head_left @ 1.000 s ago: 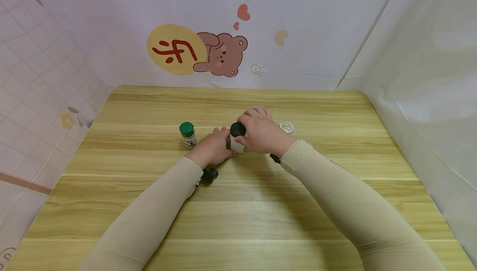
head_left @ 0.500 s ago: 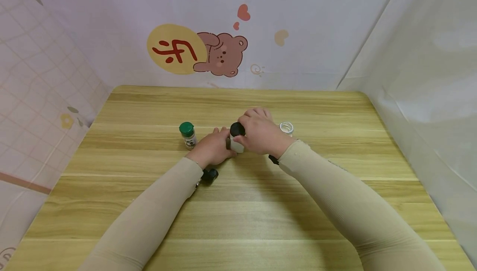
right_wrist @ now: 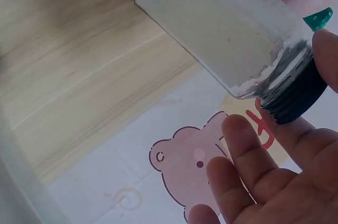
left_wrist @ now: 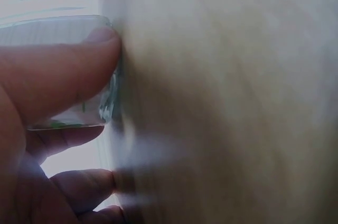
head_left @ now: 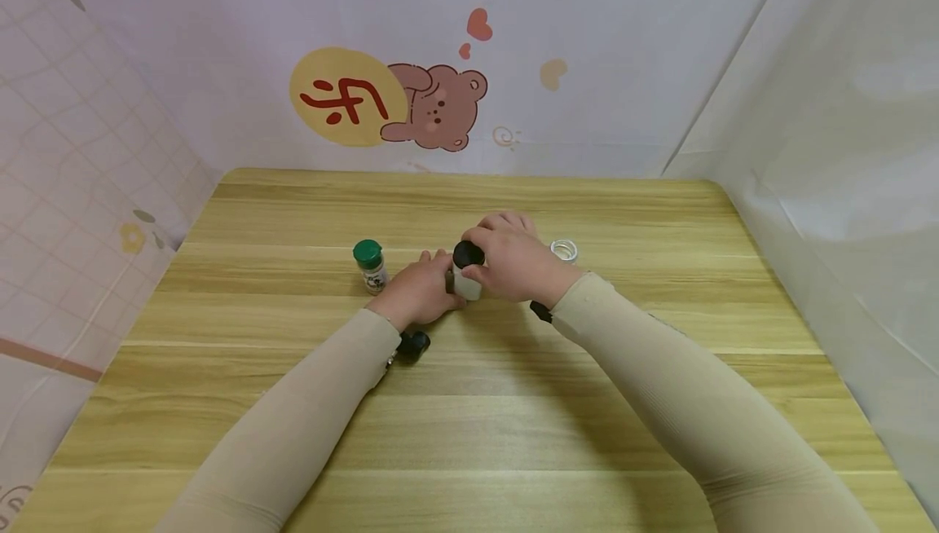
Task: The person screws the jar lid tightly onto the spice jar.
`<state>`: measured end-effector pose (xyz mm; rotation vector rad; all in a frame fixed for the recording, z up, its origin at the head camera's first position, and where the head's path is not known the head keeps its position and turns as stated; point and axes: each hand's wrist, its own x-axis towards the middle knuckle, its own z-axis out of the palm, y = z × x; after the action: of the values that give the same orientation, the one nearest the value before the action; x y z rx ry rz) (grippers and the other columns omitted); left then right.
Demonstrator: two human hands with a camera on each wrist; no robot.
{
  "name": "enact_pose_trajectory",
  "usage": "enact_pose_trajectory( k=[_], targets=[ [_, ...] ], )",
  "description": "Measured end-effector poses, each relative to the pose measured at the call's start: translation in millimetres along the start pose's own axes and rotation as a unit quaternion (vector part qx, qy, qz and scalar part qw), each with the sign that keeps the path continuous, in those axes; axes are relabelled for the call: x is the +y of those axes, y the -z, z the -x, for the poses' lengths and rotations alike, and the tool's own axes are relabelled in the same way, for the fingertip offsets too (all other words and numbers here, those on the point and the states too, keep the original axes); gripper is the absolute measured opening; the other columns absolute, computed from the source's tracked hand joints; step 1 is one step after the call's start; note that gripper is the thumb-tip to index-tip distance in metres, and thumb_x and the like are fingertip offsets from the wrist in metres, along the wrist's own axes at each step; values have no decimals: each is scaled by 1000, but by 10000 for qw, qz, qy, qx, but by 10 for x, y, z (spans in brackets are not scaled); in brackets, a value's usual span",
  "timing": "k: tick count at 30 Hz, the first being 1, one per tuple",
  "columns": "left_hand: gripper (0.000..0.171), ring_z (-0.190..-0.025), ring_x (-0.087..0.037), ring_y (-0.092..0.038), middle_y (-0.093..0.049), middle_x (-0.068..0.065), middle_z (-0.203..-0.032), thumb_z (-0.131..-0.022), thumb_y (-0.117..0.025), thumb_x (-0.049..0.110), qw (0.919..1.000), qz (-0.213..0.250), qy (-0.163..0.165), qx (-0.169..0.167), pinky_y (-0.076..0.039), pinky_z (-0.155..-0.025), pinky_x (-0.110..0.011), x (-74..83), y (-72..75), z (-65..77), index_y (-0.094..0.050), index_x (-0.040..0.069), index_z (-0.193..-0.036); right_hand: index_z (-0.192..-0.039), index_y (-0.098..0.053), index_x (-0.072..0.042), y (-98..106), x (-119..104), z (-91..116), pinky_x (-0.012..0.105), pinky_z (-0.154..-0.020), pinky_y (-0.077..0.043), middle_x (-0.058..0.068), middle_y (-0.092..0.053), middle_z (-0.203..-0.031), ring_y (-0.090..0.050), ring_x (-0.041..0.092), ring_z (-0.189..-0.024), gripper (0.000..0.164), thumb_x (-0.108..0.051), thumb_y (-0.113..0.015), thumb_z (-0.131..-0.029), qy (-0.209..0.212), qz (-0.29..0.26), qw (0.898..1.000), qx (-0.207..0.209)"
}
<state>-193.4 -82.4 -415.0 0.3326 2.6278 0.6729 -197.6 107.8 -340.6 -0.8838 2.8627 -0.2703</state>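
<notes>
head: high, forward-down | wrists: close, tilted; right faces wall [head_left: 623, 109] | all share jar [head_left: 468, 288]

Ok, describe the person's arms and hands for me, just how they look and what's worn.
Both arms wear snug, plain beige sleeves, left sleeve and right sleeve, ending at the wrists and creased lower down. The left hand and right hand are ungloved. A small black piece shows at each wrist, left and right; its details are unclear.

Left forearm [head_left: 301, 423] pointed toward half past one — left hand [head_left: 420, 288] gripped firmly; right forearm [head_left: 667, 378] toward half past ten — right hand [head_left: 513, 262] pinched, thumb [right_wrist: 327, 60] leading.
</notes>
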Motion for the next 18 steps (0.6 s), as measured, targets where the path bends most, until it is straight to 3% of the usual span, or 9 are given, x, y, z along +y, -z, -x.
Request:
enact_pose_trajectory(
  k=[18],
  targets=[
    [86, -163, -41, -13, -21, -15, -175, -98, -75, 44, 9999, -53, 90, -118, -27, -129, -59, 19, 14, 4, -29, 22, -168, -135, -66, -10, -19, -29, -9, 53, -121, -32, 10, -62, -137, -45, 35, -141, 49, -48, -65, -104, -65, 192, 9998, 27]
  ],
)
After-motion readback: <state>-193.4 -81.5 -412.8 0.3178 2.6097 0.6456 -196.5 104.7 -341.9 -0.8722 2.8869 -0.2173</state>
